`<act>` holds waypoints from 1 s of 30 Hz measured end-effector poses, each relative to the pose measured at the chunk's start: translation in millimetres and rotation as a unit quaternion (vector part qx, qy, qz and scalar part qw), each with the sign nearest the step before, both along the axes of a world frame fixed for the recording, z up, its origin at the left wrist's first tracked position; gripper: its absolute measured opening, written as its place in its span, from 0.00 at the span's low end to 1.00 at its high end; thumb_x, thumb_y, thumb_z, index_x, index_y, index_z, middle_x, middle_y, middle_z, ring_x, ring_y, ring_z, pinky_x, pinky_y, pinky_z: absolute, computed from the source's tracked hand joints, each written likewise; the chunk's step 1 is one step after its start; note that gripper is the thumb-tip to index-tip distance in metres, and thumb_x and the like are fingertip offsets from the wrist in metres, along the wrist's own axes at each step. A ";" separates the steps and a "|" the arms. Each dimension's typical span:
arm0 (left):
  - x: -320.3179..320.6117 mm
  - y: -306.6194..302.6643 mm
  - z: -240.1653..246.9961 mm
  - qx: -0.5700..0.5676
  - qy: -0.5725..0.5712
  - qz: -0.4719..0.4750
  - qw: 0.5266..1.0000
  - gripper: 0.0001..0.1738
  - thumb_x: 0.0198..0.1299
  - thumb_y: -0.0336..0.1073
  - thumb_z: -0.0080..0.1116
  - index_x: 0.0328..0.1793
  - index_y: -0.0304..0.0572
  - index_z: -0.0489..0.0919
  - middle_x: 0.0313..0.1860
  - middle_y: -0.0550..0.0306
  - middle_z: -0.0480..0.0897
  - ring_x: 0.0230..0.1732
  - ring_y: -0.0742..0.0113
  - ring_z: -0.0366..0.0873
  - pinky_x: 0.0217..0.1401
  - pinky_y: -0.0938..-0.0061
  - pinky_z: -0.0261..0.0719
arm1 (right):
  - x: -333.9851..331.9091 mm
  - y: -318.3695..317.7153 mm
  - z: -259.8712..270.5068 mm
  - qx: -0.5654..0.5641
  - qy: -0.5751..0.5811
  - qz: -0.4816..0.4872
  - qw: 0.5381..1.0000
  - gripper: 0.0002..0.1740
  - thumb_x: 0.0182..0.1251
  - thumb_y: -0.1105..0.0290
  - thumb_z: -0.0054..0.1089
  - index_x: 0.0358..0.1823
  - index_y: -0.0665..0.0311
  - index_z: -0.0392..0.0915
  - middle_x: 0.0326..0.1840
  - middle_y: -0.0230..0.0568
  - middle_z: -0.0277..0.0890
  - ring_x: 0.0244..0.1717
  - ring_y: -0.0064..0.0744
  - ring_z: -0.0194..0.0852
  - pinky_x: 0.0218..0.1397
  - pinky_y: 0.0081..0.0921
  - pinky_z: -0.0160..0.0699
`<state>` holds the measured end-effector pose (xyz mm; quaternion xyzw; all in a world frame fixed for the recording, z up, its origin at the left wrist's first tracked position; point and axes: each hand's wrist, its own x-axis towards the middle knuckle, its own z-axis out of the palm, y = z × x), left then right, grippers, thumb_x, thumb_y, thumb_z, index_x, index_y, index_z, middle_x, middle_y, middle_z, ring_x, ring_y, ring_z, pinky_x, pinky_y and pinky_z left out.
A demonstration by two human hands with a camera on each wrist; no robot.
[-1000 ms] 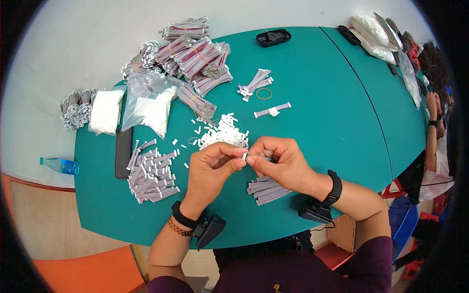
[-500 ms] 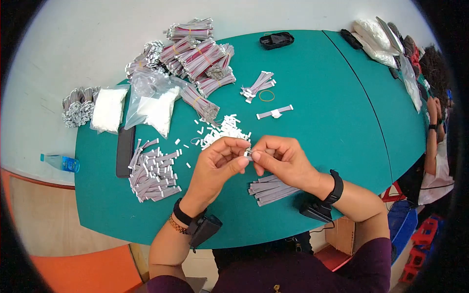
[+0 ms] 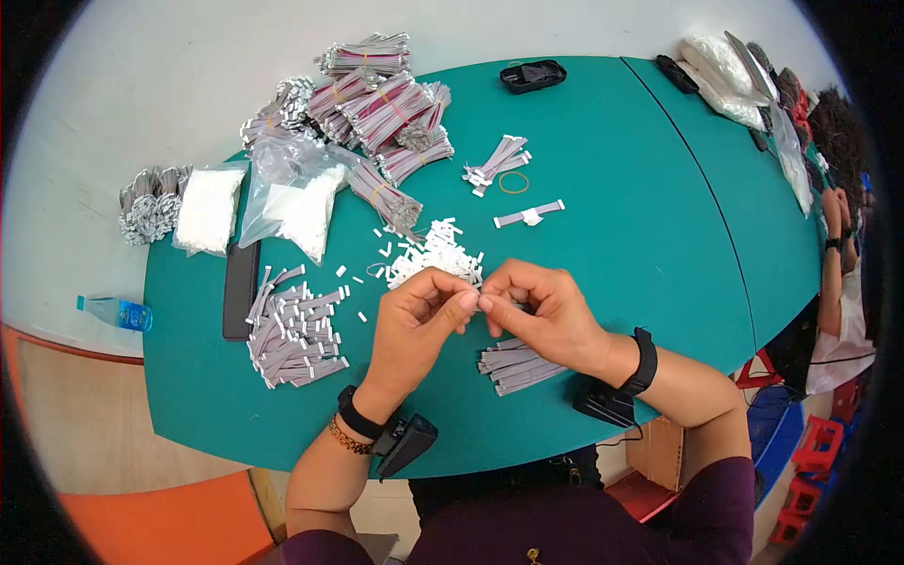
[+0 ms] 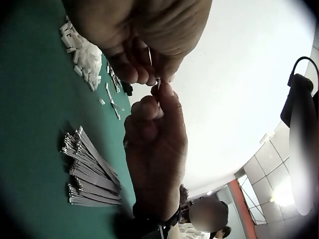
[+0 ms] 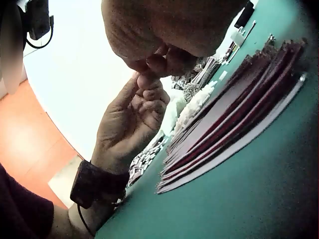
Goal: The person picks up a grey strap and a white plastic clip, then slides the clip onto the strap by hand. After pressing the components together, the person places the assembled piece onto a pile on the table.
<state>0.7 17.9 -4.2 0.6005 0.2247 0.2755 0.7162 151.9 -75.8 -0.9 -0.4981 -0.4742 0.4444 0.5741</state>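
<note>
My left hand (image 3: 421,318) and right hand (image 3: 544,315) meet fingertip to fingertip above the table, just in front of a heap of white connector housings (image 3: 435,252). The left thumb and forefinger pinch a small white connector (image 4: 158,81), now mostly covered by the fingers. From the other side, the right thumb and forefinger pinch the end of a short grey ribbon cable, largely hidden in the hand. Under the right hand lies a stack of flat ribbon cables (image 3: 520,366). Left of the left hand is a pile of ribbon cables with white connectors (image 3: 297,331).
Rubber-banded cable bundles (image 3: 381,108) are stacked at the back left, beside plastic bags of white parts (image 3: 207,209). A dark flat case (image 3: 240,294) lies by the left pile. Farther back are a rubber band (image 3: 513,183), a single cable (image 3: 529,215) and a black pouch (image 3: 533,76).
The white connector and grey cable end, visible between the fingertips earlier, are now covered as the thumbs and fingers have closed together. Both hands stay in nearly the same place.
</note>
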 end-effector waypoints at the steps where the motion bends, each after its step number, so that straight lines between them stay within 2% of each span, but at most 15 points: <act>1: 0.3 -0.4 0.2 -0.007 0.001 -0.002 1.000 0.08 0.59 0.33 0.60 0.38 0.36 0.77 0.31 0.63 0.78 0.30 0.81 0.71 0.31 0.86 0.69 | -0.3 -0.1 0.4 0.003 0.018 -0.001 1.000 0.06 0.66 0.72 0.54 0.32 0.66 0.73 0.18 0.26 0.70 0.20 0.09 0.61 0.21 0.13 0.57; 13: 1.7 -2.1 3.3 -0.045 -0.005 -0.010 0.999 0.07 0.57 0.29 0.60 0.42 0.36 0.78 0.34 0.62 0.79 0.33 0.80 0.73 0.34 0.85 0.71 | 1.1 0.3 2.5 -0.011 0.030 -0.011 0.999 0.05 0.67 0.73 0.52 0.33 0.66 0.72 0.20 0.26 0.71 0.22 0.09 0.63 0.23 0.12 0.58; 22: 2.2 -6.1 1.5 -0.030 -0.015 0.030 0.999 0.07 0.57 0.30 0.61 0.39 0.34 0.79 0.34 0.59 0.80 0.31 0.79 0.73 0.33 0.85 0.72 | 1.9 0.2 -0.3 0.037 -0.104 -0.042 0.993 0.04 0.62 0.74 0.56 0.31 0.66 0.75 0.17 0.32 0.71 0.20 0.12 0.62 0.20 0.17 0.59; 30: 3.0 -6.9 0.4 -0.012 -0.007 0.035 0.999 0.07 0.58 0.31 0.60 0.38 0.34 0.78 0.33 0.60 0.79 0.30 0.79 0.72 0.32 0.85 0.71 | 2.4 -0.4 -1.1 0.073 -0.159 -0.048 0.983 0.02 0.61 0.75 0.58 0.33 0.66 0.76 0.20 0.37 0.72 0.19 0.17 0.64 0.21 0.19 0.63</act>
